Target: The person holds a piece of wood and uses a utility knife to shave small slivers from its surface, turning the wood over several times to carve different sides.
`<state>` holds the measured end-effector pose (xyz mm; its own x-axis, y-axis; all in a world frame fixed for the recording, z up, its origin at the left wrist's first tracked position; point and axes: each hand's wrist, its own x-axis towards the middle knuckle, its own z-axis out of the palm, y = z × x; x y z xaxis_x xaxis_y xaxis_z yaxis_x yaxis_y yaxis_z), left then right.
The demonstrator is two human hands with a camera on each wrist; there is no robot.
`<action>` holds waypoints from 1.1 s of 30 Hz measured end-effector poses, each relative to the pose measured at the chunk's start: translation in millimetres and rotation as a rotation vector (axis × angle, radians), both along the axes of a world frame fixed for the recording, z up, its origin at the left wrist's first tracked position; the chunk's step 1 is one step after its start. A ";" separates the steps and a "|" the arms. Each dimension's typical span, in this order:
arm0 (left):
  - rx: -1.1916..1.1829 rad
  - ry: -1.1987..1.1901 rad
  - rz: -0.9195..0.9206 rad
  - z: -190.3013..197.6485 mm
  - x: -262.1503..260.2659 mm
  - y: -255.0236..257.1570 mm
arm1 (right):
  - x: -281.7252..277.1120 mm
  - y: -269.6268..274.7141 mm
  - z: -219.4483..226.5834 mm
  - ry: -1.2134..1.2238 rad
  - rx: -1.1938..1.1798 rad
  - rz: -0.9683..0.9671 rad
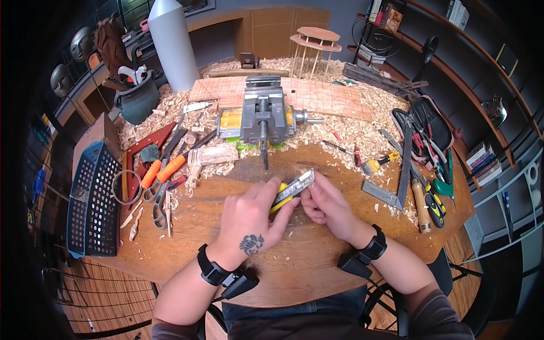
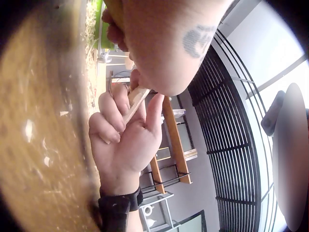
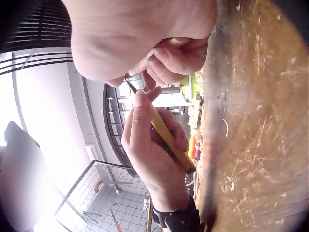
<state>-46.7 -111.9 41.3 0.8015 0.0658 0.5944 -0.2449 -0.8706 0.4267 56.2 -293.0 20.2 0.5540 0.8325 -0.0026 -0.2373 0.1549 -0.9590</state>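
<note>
My left hand (image 1: 249, 212), with a dark tattoo on its back, grips a yellow-and-black utility knife (image 1: 290, 190) above the front of the wooden table (image 1: 294, 255). In the right wrist view the knife's yellow handle (image 3: 166, 137) lies across the left palm, its dark tip up against a pale wooden stick (image 3: 140, 66). My right hand (image 1: 331, 204) holds that stick with its fingers curled around it. The left wrist view shows the stick (image 2: 135, 106) running out of the right hand's fingers toward the left hand, which hides its far end.
A grey vise (image 1: 263, 113) stands mid-table among wood shavings (image 1: 323, 127). Left lie orange-handled tools (image 1: 170, 169), scissors (image 1: 160, 207) and a blue basket (image 1: 93, 201). Right are a metal square (image 1: 405, 170), a wooden-handled tool (image 1: 422, 207) and a tool pouch (image 1: 425, 122).
</note>
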 end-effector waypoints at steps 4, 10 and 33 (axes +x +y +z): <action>0.007 0.109 0.003 3.3 -3.9 -1.3 | 1.0 0.1 0.4 -0.124 -0.045 -0.019; 0.037 0.141 -0.047 6.6 -4.6 -1.0 | 0.0 1.1 -0.6 -0.202 -0.055 -0.035; 0.071 -0.030 0.006 1.8 -2.8 -4.0 | -1.3 6.9 -9.8 -0.431 -0.168 -0.239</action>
